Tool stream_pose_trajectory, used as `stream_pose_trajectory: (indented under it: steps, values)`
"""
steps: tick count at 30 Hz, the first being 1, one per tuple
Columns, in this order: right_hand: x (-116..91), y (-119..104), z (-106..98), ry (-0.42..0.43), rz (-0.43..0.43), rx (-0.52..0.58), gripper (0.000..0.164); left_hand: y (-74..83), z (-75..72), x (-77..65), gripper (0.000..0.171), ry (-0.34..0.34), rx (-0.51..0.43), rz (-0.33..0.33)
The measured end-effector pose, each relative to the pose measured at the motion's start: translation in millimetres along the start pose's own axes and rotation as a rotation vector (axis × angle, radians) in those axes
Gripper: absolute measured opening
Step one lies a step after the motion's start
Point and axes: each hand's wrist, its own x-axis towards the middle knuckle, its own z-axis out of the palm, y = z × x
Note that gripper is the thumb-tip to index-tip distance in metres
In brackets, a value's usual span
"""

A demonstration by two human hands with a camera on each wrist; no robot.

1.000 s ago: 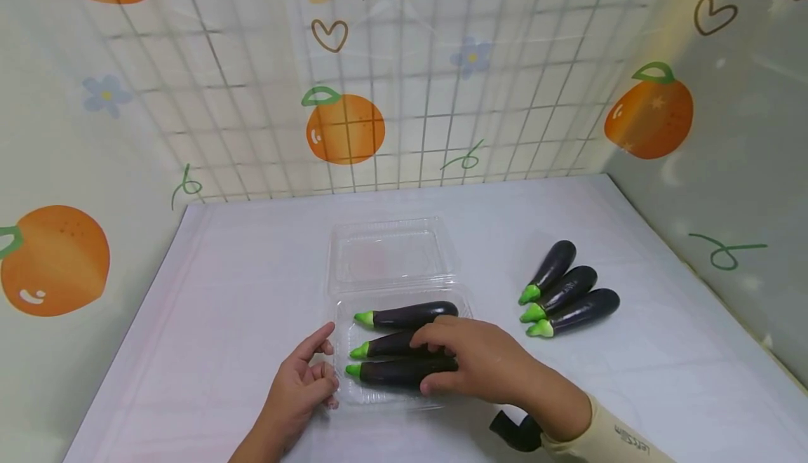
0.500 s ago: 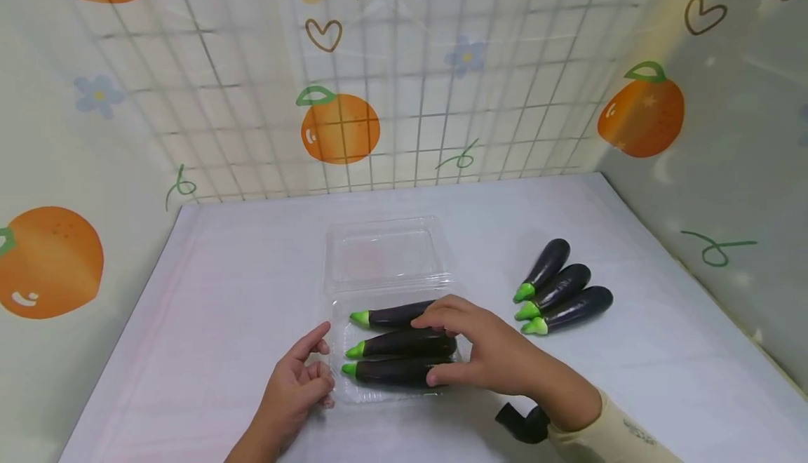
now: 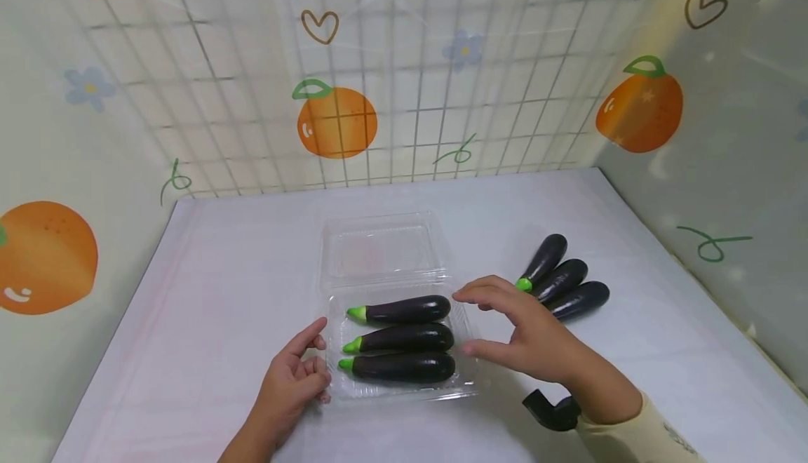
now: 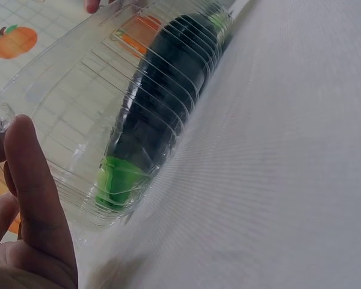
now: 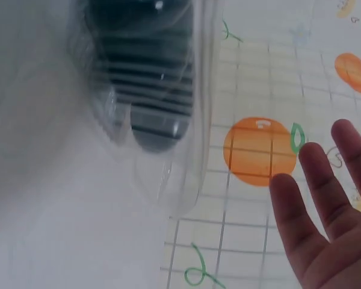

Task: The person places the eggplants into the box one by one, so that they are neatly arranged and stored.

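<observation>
Three dark purple eggplants with green stem ends, among them the middle eggplant (image 3: 400, 338), lie side by side in the base of a clear hinged plastic container (image 3: 467, 379). Its lid (image 3: 385, 221) is folded back flat behind it. My left hand (image 3: 293, 372) is at the container's left edge, thumb and fingers at the rim; the left wrist view shows the thumb (image 4: 30, 174) against the clear plastic. At the right rim, my right hand (image 3: 536, 333) holds nothing, with thumb and fingers spread apart. The right wrist view shows its fingers (image 5: 325, 186) extended.
Three more eggplants (image 3: 558, 280) lie fanned out on the right of the white table (image 3: 252, 259), partly hidden behind my right hand. A black strap (image 3: 549, 410) hangs at the right wrist. A patterned curtain (image 3: 240, 112) stands around the back and sides.
My right hand has drawn back to the right from over the eggplants in the container, uncovering all three. The left hand stays at the left edge.
</observation>
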Motion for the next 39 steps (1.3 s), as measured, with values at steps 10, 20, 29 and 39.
stream_pose_trajectory:
  steps: [10,20,29,39]
  values:
    - [-7.2,8.1,-7.8,0.033,-0.033,-0.01,0.064,1.5,1.1,-0.4,0.081,0.013,-0.003,-0.037]
    - [-16.9,13.3,-11.9,0.056,0.014,-0.08,0.059,-0.1,1.1,0.8,0.08,0.013,0.004,-0.015]
    - [-23.6,16.7,-13.1,0.09,0.07,-0.108,0.056,-0.1,0.4,-0.5,0.079,0.018,0.004,-0.02]
    - [-31.7,24.0,-16.2,0.127,0.077,-0.106,0.057,0.0,1.1,-0.4,0.079,0.027,-0.011,-0.035]
